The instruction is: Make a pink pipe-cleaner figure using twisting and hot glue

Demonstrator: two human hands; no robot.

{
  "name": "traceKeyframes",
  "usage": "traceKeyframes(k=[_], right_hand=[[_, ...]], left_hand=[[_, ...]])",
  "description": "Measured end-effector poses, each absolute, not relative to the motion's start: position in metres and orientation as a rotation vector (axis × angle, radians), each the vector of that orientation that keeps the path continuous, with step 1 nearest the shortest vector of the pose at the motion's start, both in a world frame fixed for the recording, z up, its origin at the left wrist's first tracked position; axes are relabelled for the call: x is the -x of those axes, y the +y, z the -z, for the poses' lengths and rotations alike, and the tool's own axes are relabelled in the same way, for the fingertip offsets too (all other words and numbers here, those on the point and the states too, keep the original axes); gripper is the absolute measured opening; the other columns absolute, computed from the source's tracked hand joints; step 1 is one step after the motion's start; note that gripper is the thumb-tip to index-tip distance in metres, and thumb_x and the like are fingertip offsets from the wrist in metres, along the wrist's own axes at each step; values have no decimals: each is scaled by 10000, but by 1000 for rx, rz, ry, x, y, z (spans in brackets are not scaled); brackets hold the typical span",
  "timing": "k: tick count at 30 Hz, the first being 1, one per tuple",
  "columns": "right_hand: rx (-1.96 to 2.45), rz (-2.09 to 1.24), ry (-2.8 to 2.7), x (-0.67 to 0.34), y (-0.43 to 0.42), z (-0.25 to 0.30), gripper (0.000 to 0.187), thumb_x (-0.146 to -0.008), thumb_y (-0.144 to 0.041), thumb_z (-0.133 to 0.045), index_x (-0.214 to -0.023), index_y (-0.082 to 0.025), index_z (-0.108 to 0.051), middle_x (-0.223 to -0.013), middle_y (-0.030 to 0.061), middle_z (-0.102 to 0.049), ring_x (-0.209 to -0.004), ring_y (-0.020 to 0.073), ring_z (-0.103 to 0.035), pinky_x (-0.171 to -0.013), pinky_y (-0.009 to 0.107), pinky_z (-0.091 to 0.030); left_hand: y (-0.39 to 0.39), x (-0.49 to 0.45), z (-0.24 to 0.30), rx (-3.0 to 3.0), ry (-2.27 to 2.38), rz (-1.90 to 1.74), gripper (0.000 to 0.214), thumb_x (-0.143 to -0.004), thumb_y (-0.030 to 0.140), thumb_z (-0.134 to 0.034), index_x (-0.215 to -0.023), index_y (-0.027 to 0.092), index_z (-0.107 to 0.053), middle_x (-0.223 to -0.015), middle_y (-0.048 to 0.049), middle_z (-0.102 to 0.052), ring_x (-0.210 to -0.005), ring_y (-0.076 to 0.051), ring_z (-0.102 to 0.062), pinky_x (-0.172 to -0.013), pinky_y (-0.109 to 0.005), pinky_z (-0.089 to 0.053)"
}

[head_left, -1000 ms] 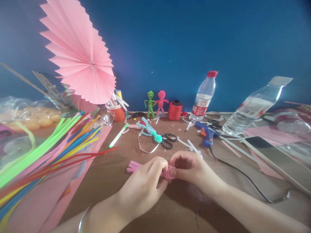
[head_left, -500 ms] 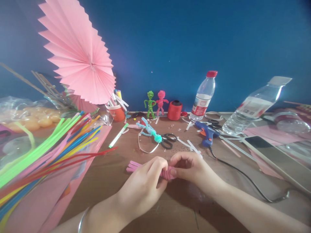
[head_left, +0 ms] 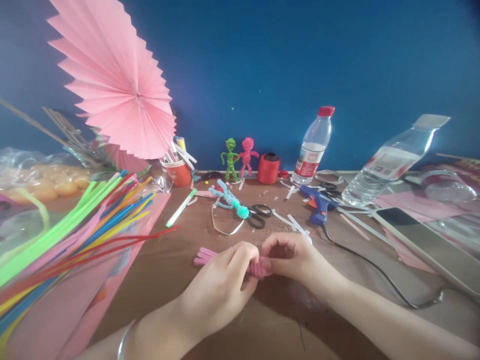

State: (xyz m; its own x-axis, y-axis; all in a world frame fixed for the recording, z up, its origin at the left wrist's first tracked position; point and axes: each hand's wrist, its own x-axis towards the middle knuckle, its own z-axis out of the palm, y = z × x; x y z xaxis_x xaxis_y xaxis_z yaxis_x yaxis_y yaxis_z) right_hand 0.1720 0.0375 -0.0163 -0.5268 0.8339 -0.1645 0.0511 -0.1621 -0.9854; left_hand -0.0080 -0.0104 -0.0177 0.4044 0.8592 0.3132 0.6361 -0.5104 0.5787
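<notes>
Low over the front middle of the table, both hands hold a pink pipe-cleaner figure (head_left: 258,268) with a wound, coiled body. My left hand (head_left: 221,285) is closed around its middle, and several pink pipe-cleaner ends stick out to the left behind the knuckles. Thumb and forefinger of my right hand (head_left: 296,257) pinch the coiled end at the right. Part of the figure is hidden by the fingers. Just beyond the hands lie a light-blue pipe-cleaner figure (head_left: 236,204) and black-handled scissors (head_left: 258,217).
Loose pipe cleaners (head_left: 75,240) spread over the left side. At the back stand green (head_left: 230,160) and pink figures (head_left: 247,157), a red spool (head_left: 268,169) and a water bottle (head_left: 311,150). A blue glue gun (head_left: 318,205) trails its cord rightward, near a phone (head_left: 420,245).
The view has shifted very slightly. Both hands keep the same grip on the pink figure, with hardly any visible movement.
</notes>
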Motion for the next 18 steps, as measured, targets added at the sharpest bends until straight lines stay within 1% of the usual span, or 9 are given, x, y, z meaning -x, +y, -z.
traceKeyframes(k=[8,14,18], right_hand=[[1049,-1730,-1573,-173,38,18,199,-652,-282,-750,-728,-160,-612,-664,9,-643,-665,158,-612,-662,303,-490],[1068,-1712,-1570,-173,39,17,213,-635,-290,-760,-705,-160,-606,-631,-5,-614,-631,143,-590,-633,288,-481],[1058,-1736,-1565,-173,39,13,215,-635,-290,-759,-706,-154,-608,-635,2,-622,-628,144,-595,-633,291,-481]], left_hand=[[-9,8,16,-2325,1285,-854,277,-757,9,-525,-937,211,-465,-847,4,-596,-740,-141,-584,-661,-274,-480],[-10,8,16,-2324,1283,-863,265,-757,15,-537,-911,214,-456,-841,16,-598,-705,-126,-584,-633,-258,-482],[-10,8,17,-2324,1270,-886,269,-758,19,-546,-921,214,-457,-841,14,-600,-703,-124,-589,-629,-254,-483]])
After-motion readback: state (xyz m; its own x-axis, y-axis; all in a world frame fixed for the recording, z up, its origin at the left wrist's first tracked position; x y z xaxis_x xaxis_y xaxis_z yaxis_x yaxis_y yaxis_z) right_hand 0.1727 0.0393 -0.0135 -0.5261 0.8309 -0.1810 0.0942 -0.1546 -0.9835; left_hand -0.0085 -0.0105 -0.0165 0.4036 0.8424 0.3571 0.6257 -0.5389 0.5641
